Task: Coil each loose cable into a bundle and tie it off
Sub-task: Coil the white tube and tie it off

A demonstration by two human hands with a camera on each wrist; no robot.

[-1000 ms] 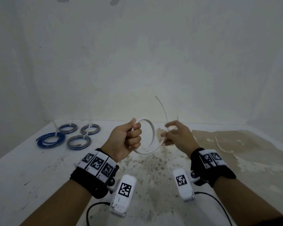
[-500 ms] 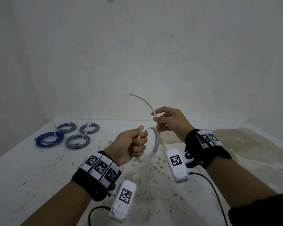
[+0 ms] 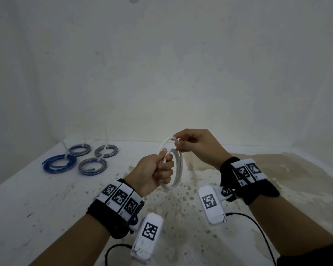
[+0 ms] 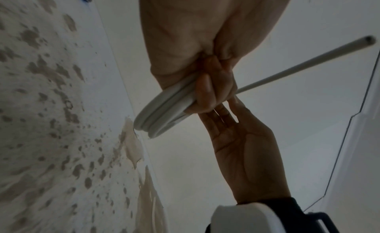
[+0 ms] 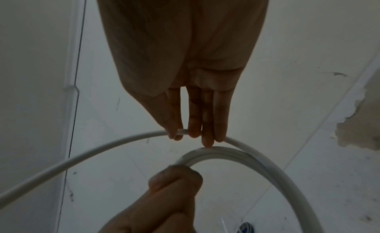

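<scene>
A white cable (image 3: 178, 169) is wound into a small coil held upright in the air above the table. My left hand (image 3: 158, 169) grips the coil in a fist on its left side; the stacked loops (image 4: 162, 113) show under its fingers. My right hand (image 3: 194, 143) is just above, pinching the free tail of the cable (image 5: 127, 139) between thumb and fingers and bending it over the top of the coil (image 5: 226, 153). The tail's end (image 4: 368, 40) sticks out past the left hand.
Several finished coils lie at the far left of the white table (image 3: 37, 198): one blue (image 3: 59, 163) and three grey (image 3: 92, 166), each tied with a white strap. The table's middle and right are stained brown (image 3: 277, 169). Walls close the back and sides.
The right hand has brought the cable's free tail down from above and curved it over the coil, adding another loop. The left hand has kept its grip and risen slightly.
</scene>
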